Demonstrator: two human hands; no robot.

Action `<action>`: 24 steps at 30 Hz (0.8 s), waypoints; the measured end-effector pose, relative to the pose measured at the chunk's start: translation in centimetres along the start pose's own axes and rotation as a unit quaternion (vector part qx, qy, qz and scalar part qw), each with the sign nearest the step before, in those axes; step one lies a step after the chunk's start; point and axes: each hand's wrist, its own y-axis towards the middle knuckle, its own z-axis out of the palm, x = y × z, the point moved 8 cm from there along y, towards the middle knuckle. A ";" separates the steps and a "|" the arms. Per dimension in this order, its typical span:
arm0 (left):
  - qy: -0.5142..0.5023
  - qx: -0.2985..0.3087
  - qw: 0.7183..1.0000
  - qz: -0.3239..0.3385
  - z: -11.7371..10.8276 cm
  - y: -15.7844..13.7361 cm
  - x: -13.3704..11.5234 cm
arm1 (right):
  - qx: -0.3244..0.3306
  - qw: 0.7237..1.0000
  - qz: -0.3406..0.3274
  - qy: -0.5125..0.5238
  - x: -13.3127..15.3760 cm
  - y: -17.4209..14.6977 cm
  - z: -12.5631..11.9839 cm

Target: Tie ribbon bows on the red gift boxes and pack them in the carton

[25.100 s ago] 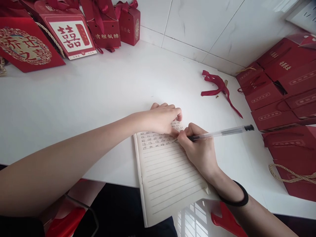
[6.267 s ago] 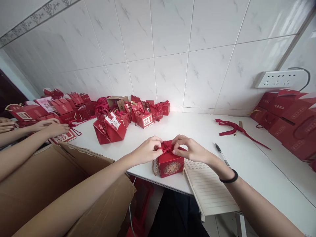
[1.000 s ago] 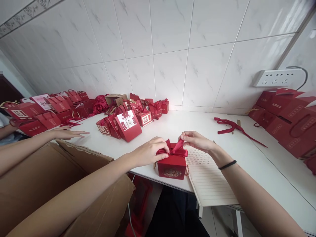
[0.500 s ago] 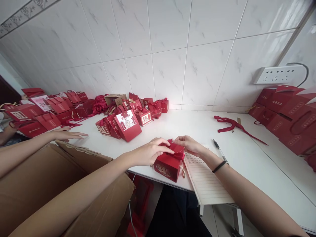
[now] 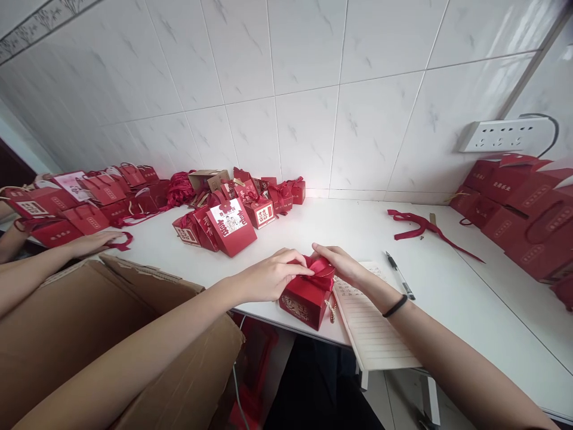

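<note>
A small red gift box (image 5: pixel 301 303) with a gold print and a twisted gold cord on its side sits at the table's front edge. A red ribbon (image 5: pixel 323 276) lies gathered in a loop over its top. My left hand (image 5: pixel 264 276) pinches the ribbon between thumb and fingers from the left side. On the other side my right hand (image 5: pixel 339 261) has its fingers curled on the ribbon with the thumb raised; its fingertips are partly hidden behind the ribbon. Under my right wrist lies an open lined notebook (image 5: pixel 373 340) with handwriting, beside the box.
A pen (image 5: pixel 399 275) and loose red ribbon pieces (image 5: pixel 418 226) lie to the right. Red boxes are stacked at the right (image 5: pixel 519 215); others stand at the back (image 5: pixel 233 227). At left, a co-worker's hand (image 5: pixel 96 242) is near a ribbon. A cardboard carton (image 5: pixel 179 352) stands in front.
My right hand has shifted slightly, its thumb now raised, and the ribbon loop looks fuller. My left hand stays at the box. The co-worker's hand has moved left, beside a ribbon.
</note>
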 end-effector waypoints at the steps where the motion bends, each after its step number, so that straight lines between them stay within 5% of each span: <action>1: 0.005 -0.001 1.000 0.000 0.0 0.0 0.0 | 0.000 1.000 0.007 0.000 -0.1 -0.1 0.1; 8: 0.025 0.003 1.000 0.007 0.1 -0.1 -0.2 | 0.046 0.996 0.077 0.014 -0.9 -0.5 0.7; 15: 0.023 -0.005 1.000 -0.005 -0.1 0.1 0.0 | 0.021 0.995 0.027 0.094 -0.4 -0.1 0.7; 24: 0.009 0.004 1.000 -0.003 0.1 0.0 0.1 | -0.041 0.997 -0.014 0.056 -0.2 0.2 -0.6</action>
